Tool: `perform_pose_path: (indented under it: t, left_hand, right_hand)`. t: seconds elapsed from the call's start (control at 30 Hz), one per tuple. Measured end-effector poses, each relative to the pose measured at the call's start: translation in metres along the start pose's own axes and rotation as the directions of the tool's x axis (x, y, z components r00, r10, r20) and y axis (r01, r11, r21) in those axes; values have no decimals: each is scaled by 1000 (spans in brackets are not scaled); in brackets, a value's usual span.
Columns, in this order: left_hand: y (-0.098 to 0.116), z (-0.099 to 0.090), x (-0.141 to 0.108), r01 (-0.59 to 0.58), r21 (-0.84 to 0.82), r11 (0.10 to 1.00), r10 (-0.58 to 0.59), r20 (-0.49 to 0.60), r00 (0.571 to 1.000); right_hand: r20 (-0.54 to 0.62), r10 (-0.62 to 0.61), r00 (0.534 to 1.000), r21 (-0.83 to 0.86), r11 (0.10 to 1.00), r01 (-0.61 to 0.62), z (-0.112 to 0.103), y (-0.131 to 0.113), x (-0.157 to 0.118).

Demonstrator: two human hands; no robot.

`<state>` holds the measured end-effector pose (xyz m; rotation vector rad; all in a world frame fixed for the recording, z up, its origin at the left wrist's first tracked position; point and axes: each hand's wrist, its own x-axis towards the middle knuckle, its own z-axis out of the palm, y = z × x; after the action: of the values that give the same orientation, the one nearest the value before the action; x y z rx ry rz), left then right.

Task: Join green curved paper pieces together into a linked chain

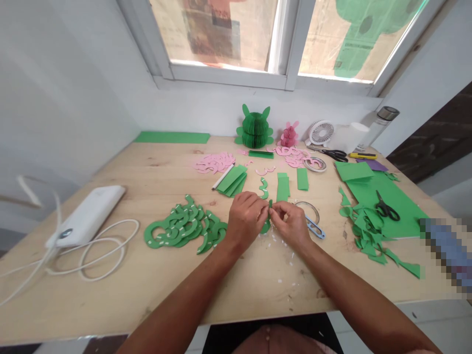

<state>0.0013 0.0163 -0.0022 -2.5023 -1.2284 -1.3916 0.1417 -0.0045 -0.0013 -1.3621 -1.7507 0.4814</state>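
Observation:
My left hand (244, 219) and my right hand (291, 225) meet at the middle of the table, fingertips pinched together. Between them is a small green paper cutout (266, 227), mostly covered by the fingers. Small white scraps (279, 250) lie scattered below the hands. Just beyond the fingers rests another wavy green cutout (263, 188). To the left of my left hand spreads a pile of curved green cutouts (180, 227) carrying short white strips. A roll of tape (312, 206) and a light-blue cutter (315, 228) lie beside my right hand.
Folded green papers (232, 181), pink cutouts (214, 162) and green (254, 130) and pink (289, 134) honeycomb paper figures occupy the back. Black scissors (386, 207) lie on green sheets (401, 216) at right, near green scraps (368, 233). A white power bank (92, 216) with a looped cable stands left.

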Motion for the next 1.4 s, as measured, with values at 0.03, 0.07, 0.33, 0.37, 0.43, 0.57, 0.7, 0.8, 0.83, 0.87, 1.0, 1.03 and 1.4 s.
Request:
perform_pose_path:
  t: [0.03,0.07,0.33,0.37,0.43,0.57,0.7,0.8,0.83,0.87,1.0,1.03,1.4]
  left_hand:
    - [0,0,0,3,6,1000,-3,-5,1000]
    - [1,0,0,11,9,1000,-11,-7,1000]
    - [3,-2,1,324,-258,910,-322,52,945]
    - [2,-2,1,387,-302,871,-384,73,921]
    - [0,-3,2,502,-362,786,-496,116,861]
    - [-4,-4,5,619,-380,687,-618,143,773]
    - [-6,-5,6,641,-347,685,-626,170,761]
    - [-6,-5,6,630,-346,695,-613,172,771]
    - [-6,-5,6,626,-349,698,-611,166,774]
    - [-5,-5,6,623,-354,697,-611,162,775]
    - [-5,-6,5,649,-404,644,-627,206,751]
    - [-5,-6,5,655,-409,635,-627,223,747]
    - [2,-10,11,776,-520,357,-553,552,624]
  right_hand:
    - [-1,2,1000,-1,1000,-2,0,0,0]
    - [-3,5,1000,-1,1000,-5,0,-1,0]
    - [22,145,989,157,977,-146,0,1,2]
    - [25,170,985,183,968,-171,0,2,2]
    - [32,223,974,236,945,-224,1,4,4]
    - [83,337,938,389,855,-342,2,9,5]
    - [132,397,908,496,767,-407,3,11,5]
    - [137,425,895,533,730,-428,2,8,6]
    - [140,433,890,546,716,-434,1,7,6]
    - [144,440,887,559,703,-440,1,6,6]
    - [162,451,878,595,665,-452,2,7,5]
    - [165,450,877,599,661,-452,3,8,5]
    - [121,429,895,615,675,-407,-3,6,10]
